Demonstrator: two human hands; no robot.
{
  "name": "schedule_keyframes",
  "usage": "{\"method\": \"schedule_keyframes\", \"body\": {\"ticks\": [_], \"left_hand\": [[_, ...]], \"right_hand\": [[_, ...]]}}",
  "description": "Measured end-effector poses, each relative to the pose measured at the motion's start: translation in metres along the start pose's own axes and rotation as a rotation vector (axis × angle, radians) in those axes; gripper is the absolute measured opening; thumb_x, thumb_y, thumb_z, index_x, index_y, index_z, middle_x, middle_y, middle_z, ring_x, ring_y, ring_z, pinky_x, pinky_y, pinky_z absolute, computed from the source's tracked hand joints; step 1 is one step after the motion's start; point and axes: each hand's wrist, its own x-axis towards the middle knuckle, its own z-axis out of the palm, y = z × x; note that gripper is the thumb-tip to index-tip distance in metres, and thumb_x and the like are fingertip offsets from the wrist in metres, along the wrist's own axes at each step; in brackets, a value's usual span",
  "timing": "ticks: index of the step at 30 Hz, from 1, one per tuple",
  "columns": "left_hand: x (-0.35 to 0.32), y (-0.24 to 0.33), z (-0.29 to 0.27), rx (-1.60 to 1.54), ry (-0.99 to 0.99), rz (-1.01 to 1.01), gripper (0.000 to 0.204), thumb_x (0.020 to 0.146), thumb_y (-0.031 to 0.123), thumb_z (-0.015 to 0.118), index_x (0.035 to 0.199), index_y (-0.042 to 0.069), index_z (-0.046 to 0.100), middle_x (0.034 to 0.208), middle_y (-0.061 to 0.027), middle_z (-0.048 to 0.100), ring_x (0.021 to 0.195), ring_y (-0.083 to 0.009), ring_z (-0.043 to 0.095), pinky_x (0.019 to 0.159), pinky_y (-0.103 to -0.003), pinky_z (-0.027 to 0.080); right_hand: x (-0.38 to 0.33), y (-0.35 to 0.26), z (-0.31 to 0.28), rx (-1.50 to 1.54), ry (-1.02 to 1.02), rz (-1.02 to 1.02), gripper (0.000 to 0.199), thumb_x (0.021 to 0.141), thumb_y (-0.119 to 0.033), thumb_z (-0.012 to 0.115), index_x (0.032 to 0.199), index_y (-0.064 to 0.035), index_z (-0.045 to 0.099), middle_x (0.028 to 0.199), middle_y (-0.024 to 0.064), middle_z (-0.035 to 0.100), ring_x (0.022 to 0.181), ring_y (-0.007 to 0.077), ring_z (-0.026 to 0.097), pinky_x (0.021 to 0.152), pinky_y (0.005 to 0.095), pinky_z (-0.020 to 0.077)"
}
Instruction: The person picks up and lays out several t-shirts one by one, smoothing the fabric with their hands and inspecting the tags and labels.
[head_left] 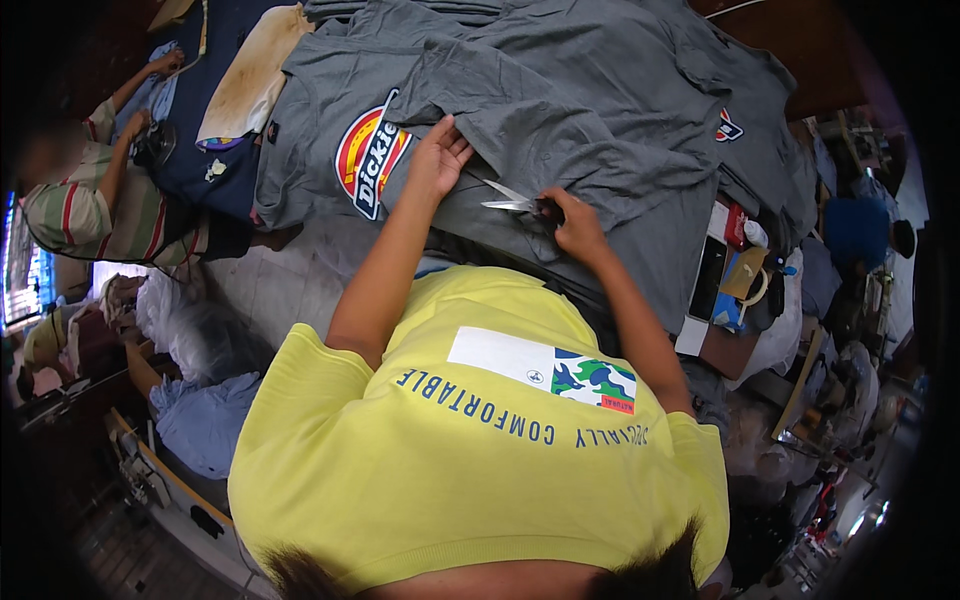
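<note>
Grey T-shirts (560, 110) lie spread and rumpled over the table before me. One carries a large red, yellow and blue logo patch (370, 155) left of centre; a smaller patch (728, 126) shows at the right. My left hand (442, 160) rests at a fold of the grey cloth just right of the large patch, its fingers stretched and a little apart. In my right hand (577, 225) is a pair of scissors (512, 200), gripped by the dark handles. Their blades are parted and point left toward my left hand, over the cloth.
At the far left a person in a striped shirt (85, 215) works beside an iron (155, 145). A brown-stained cloth (258, 75) lies left of the T-shirts. On the right sit a tape roll (755, 288) and small boxes. Blue cloth (205, 425) is heaped at lower left.
</note>
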Motion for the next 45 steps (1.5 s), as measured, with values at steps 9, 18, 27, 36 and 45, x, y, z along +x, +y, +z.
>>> {"method": "schedule_keyframes", "body": {"ticks": [9, 18, 27, 36, 45], "left_hand": [[0.001, 0.021, -0.004, 0.144, 0.058, -0.075, 0.044, 0.079, 0.025, 0.063, 0.112, 0.002, 0.045, 0.114, -0.0138, 0.051, 0.108, -0.0264, 0.049, 0.095, -0.043, 0.036], [-0.016, 0.018, -0.009, 0.252, 0.117, 0.051, 0.044, 0.080, 0.018, 0.062, 0.110, -0.006, 0.040, 0.115, -0.0254, 0.045, 0.102, -0.0352, 0.053, 0.087, -0.043, 0.046], [-0.007, 0.034, -0.012, 0.375, 0.289, 0.090, 0.034, 0.082, 0.018, 0.059, 0.101, -0.008, 0.048, 0.092, -0.0202, 0.055, 0.074, -0.0270, 0.061, 0.066, -0.031, 0.055], [-0.006, 0.060, -0.036, 0.379, 0.191, 0.246, 0.035, 0.081, 0.005, 0.055, 0.112, -0.004, 0.044, 0.092, -0.0076, 0.055, 0.083, -0.0178, 0.055, 0.082, -0.033, 0.044], [-0.008, 0.072, -0.046, 0.425, 0.159, 0.140, 0.059, 0.079, -0.005, 0.049, 0.133, -0.002, 0.024, 0.088, -0.0084, 0.051, 0.080, -0.0173, 0.054, 0.079, -0.033, 0.049]], "right_hand": [[-0.097, -0.023, -0.098, 0.167, -0.089, 0.402, 0.035, 0.070, -0.003, 0.063, 0.102, -0.0037, 0.049, 0.085, 0.0075, 0.059, 0.079, 0.0121, 0.055, 0.072, 0.0242, 0.0420], [-0.166, 0.013, -0.128, 0.375, 0.026, 0.639, 0.049, 0.068, 0.001, 0.069, 0.111, -0.0019, 0.045, 0.089, 0.0044, 0.056, 0.081, 0.0119, 0.053, 0.075, 0.0236, 0.0416], [-0.182, 0.026, -0.147, 0.700, 0.565, 0.473, 0.055, 0.079, 0.000, 0.058, 0.128, -0.0015, 0.033, 0.103, 0.0112, 0.056, 0.090, 0.0168, 0.055, 0.078, 0.0256, 0.0422], [-0.197, 0.101, -0.138, -0.566, 0.505, 0.891, 0.041, 0.074, -0.010, 0.059, 0.111, -0.0136, 0.044, 0.083, 0.0204, 0.060, 0.077, 0.0364, 0.059, 0.067, 0.0429, 0.0434], [-0.180, 0.062, -0.134, -0.675, 0.190, 0.943, 0.028, 0.072, -0.023, 0.067, 0.093, -0.0060, 0.057, 0.077, 0.0130, 0.063, 0.071, 0.0332, 0.061, 0.060, 0.0389, 0.0469]]}}
